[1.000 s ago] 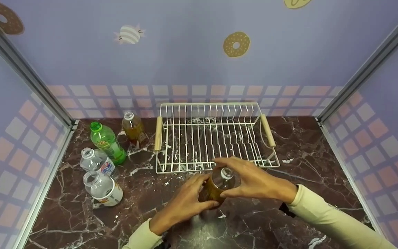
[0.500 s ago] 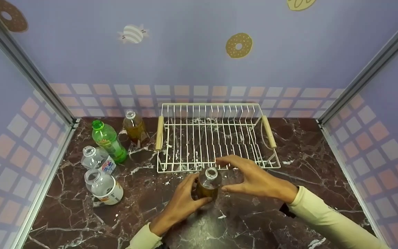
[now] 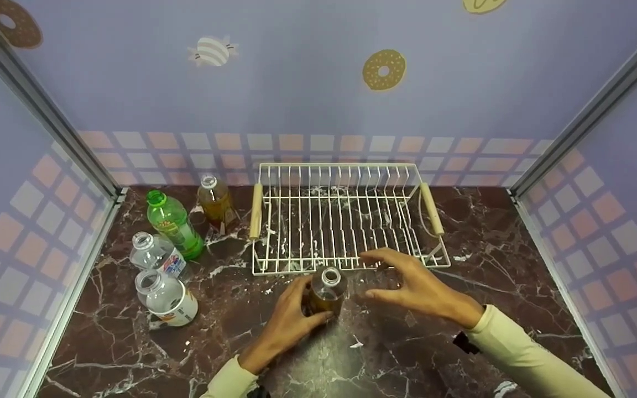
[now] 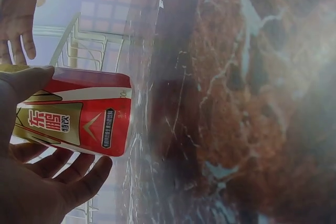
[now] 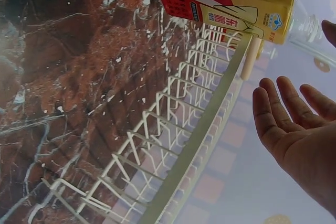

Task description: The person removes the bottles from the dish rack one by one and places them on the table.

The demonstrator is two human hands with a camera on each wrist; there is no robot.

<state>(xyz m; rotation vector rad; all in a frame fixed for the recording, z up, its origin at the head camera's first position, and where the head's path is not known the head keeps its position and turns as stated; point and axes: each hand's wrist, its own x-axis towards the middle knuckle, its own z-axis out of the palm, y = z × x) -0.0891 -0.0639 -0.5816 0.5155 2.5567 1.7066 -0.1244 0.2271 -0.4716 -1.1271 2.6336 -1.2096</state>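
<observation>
My left hand grips an uncapped, clear-necked drink bottle by its side, thumb in front and fingers behind. In the left wrist view the bottle's red and gold label shows, with the thumb lying along one side. The bottle stands upright just in front of the wire rack. Its mouth is bare. To its right hovers my right hand, apart from the bottle, thumb and fingers spread with nothing between them. The right wrist view has the same bottle beyond the relaxed fingers.
A white wire dish rack with wooden handles stands behind the hands. Along the left are a green bottle, an amber-looking bottle, a clear bottle and a white-labelled bottle. Patterned walls enclose the marble-look surface.
The right hand has let go of the bottle's upper part and drawn off to the right. Held by the left hand, the bottle has shifted left and now stands straighter.
</observation>
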